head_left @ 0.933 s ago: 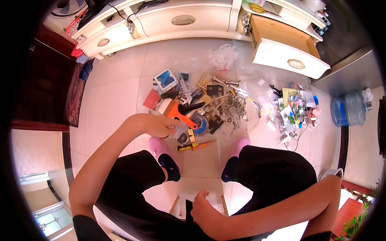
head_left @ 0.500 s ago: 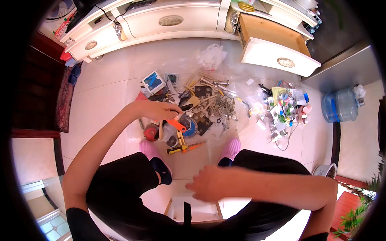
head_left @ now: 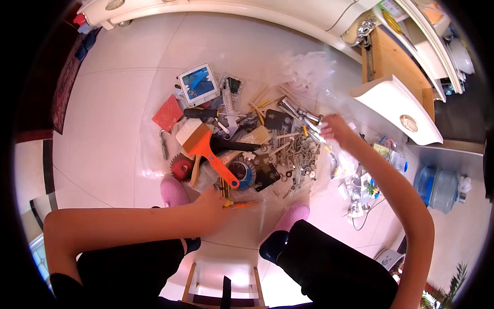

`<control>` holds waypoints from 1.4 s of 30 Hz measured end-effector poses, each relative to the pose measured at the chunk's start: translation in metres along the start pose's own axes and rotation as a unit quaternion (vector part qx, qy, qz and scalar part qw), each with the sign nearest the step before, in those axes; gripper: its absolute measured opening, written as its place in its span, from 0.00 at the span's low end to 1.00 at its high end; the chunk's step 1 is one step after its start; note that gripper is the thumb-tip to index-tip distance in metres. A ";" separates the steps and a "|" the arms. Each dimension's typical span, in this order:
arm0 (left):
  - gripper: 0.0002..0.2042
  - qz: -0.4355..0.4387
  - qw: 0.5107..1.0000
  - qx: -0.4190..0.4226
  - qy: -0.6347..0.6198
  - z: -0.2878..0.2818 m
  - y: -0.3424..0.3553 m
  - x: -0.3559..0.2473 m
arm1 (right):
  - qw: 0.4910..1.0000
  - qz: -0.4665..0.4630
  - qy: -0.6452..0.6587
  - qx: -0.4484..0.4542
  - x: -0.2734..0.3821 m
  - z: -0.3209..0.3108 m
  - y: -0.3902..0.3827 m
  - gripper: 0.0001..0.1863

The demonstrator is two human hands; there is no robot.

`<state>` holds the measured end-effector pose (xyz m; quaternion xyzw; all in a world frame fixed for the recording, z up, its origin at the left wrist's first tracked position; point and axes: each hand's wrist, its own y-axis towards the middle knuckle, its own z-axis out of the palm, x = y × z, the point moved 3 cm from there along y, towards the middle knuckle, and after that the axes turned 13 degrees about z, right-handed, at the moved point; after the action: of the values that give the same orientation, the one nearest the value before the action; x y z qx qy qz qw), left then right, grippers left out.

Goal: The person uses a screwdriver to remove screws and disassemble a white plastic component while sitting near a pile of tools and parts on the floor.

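Observation:
My left hand [head_left: 208, 206], blurred, is low in the pile's near side, beside yellow-and-orange hand tools [head_left: 242, 203]; its fingers are unclear. My right hand [head_left: 335, 131] reaches over the pile's right side, fingers loosely apart near chrome cylinders [head_left: 290, 106] and a white tube. An orange-handled wide brush [head_left: 218, 165] lies over a black-handled item [head_left: 242, 146], near a red toothed blade [head_left: 180, 167] and a blue ring [head_left: 247, 177]. Loose screws and bolts [head_left: 301, 154], a screwdriver [head_left: 198, 113], a red square sheet [head_left: 167, 112] and a white-framed case [head_left: 198, 82] lie on plastic sheeting.
A cream cabinet [head_left: 288, 23] runs behind, its drawer [head_left: 386, 103] pulled out at right. A second heap [head_left: 363, 193] with cables, a crumpled white bag [head_left: 311, 72] and a water jug [head_left: 442, 188] are around. My slippered feet [head_left: 293, 216] border the pile.
My left hand has dropped back from over the brush toward the pile's near edge. My right hand has risen from my lap to the pile's right side. The view has shifted.

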<state>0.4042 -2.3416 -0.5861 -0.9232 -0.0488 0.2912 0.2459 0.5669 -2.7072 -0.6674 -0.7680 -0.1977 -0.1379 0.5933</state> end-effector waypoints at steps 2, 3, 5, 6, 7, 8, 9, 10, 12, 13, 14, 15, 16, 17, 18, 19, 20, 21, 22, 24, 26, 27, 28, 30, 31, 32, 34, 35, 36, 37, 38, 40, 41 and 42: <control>0.12 -0.018 1.000 -0.004 0.014 0.003 -0.012 0.009 | 0.996 -0.091 -0.022 -0.012 0.045 0.011 0.008 0.31; 0.12 -0.044 0.999 0.008 0.028 0.004 -0.016 0.013 | 0.990 -0.129 -0.061 -0.019 0.066 0.017 0.010 0.36; 0.12 -0.072 0.996 0.027 0.045 0.003 -0.024 0.022 | 0.987 -0.150 -0.041 -0.037 0.098 0.024 0.016 0.37; 0.12 -0.062 0.997 -0.011 0.050 -0.001 -0.025 0.025 | 0.984 -0.166 -0.021 -0.060 0.111 0.026 0.019 0.38; 0.11 -0.053 0.996 -0.048 0.054 -0.004 -0.025 0.026 | 0.984 -0.168 -0.018 -0.054 0.121 0.025 0.025 0.38; 0.11 -0.056 0.994 -0.069 0.068 -0.005 -0.026 0.027 | 0.986 -0.151 0.016 -0.072 0.128 0.020 0.032 0.41; 0.11 -0.059 0.994 -0.065 0.070 -0.005 -0.028 0.029 | 0.986 -0.133 0.050 -0.091 0.131 0.017 0.038 0.43; 0.11 -0.060 0.993 -0.085 0.054 -0.004 -0.028 0.028 | 0.982 -0.138 0.050 -0.118 0.130 0.021 0.038 0.30; 0.11 -0.060 0.992 -0.104 0.036 -0.001 -0.032 0.028 | 0.988 -0.144 0.030 -0.047 0.126 0.026 0.044 0.21; 0.12 -0.065 0.995 -0.075 0.002 0.000 -0.034 0.030 | 0.988 -0.156 0.009 0.016 0.127 0.031 0.042 0.12; 0.13 -0.068 0.996 -0.046 -0.031 0.001 -0.035 0.031 | 0.988 -0.154 0.007 0.015 0.121 0.035 0.040 0.12; 0.14 -0.069 0.995 -0.018 -0.064 0.001 -0.037 0.033 | 0.985 -0.173 -0.002 -0.009 0.108 0.036 0.034 0.08; 0.14 -0.069 0.995 -0.019 -0.064 -0.003 -0.039 0.033 | 0.980 -0.194 -0.011 -0.032 0.096 0.042 0.023 0.07; 0.15 -0.082 0.994 -0.012 -0.073 -0.007 -0.044 0.034 | 0.976 -0.213 -0.041 -0.036 0.079 0.049 0.009 0.07; 0.15 -0.095 0.992 -0.006 -0.084 -0.009 -0.049 0.035 | 0.980 -0.191 -0.053 0.004 0.062 0.060 -0.014 0.08; 0.15 -0.091 0.992 -0.008 -0.088 -0.016 -0.049 0.037 | 0.983 -0.169 -0.038 0.067 0.037 0.067 -0.033 0.09; 0.17 -0.121 0.962 -0.010 -0.245 -0.019 -0.049 0.042 | 0.990 -0.107 -0.064 0.072 0.012 0.079 -0.060 0.09; 0.19 -0.146 0.908 -0.014 -0.392 -0.020 -0.047 0.046 | 0.991 -0.056 -0.064 0.102 -0.010 0.091 -0.093 0.09; 0.24 -0.164 0.827 -0.034 -0.537 -0.011 -0.044 0.048 | 0.988 0.012 -0.054 0.145 -0.028 0.100 -0.125 0.08; 0.28 -0.152 0.735 -0.054 -0.658 -0.025 -0.040 0.047 | 0.963 0.111 0.026 0.244 -0.064 0.109 -0.175 0.06; 0.38 -0.146 0.551 -0.089 -0.816 -0.037 -0.027 0.036 | 0.930 0.152 0.083 0.325 -0.078 0.118 -0.216 0.05; 0.38 -0.140 0.556 -0.085 -0.815 -0.040 -0.023 0.030 | 0.912 0.157 0.103 0.364 -0.078 0.125 -0.231 0.04; 0.40 -0.145 0.624 -0.128 -0.757 -0.043 -0.018 0.027 | 0.915 0.159 0.110 0.354 -0.075 0.127 -0.239 0.04; 0.42 -0.095 0.730 -0.238 -0.634 -0.053 -0.027 0.001 | 0.866 0.069 0.052 0.493 -0.066 0.134 -0.273 0.06; 0.42 -0.078 0.727 -0.219 -0.647 -0.052 -0.016 0.009 | 0.856 0.045 0.031 0.514 -0.070 0.135 -0.257 0.05; 0.40 -0.053 0.675 -0.179 -0.714 -0.055 -0.012 0.006 | 0.851 0.008 0.001 0.526 -0.074 0.135 -0.256 0.05; 0.39 -0.021 0.627 -0.129 -0.768 -0.059 -0.005 0.001 | 0.876 0.027 0.042 0.480 -0.085 0.131 -0.252 0.04; 0.34 -0.072 0.632 -0.159 -0.755 -0.058 -0.005 -0.001 | 0.884 0.042 0.083 0.458 -0.092 0.128 -0.249 0.04; 0.30 -0.122 0.633 -0.190 -0.740 -0.054 -0.002 0.001 | 0.888 0.041 0.089 0.449 -0.102 0.121 -0.243 0.04; 0.30 -0.154 0.634 -0.217 -0.726 -0.045 -0.033 -0.008 | 0.861 0.056 0.149 0.483 -0.109 0.129 -0.241 0.04; 0.28 -0.133 0.612 -0.220 -0.748 -0.036 -0.020 0.015 | 0.865 0.085 0.249 0.428 -0.122 0.109 -0.240 0.05; 0.27 -0.236 0.567 -0.247 -0.750 -0.030 -0.024 0.025 | 0.873 0.087 0.259 0.404 -0.145 0.101 -0.213 0.05; 0.28 -0.290 0.563 -0.246 -0.734 -0.038 -0.031 0.018 | 0.889 0.084 0.261 0.367 -0.154 0.094 -0.210 0.06; 0.28 -0.308 0.570 -0.250 -0.719 -0.032 -0.037 0.016 | 0.890 0.084 0.264 0.362 -0.158 0.089 -0.210 0.06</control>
<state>0.4375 -2.3196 -0.5535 -0.3635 -0.5619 0.7422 -0.0355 0.3269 -2.5973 -0.5811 -0.4488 -0.0048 -0.2045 0.8699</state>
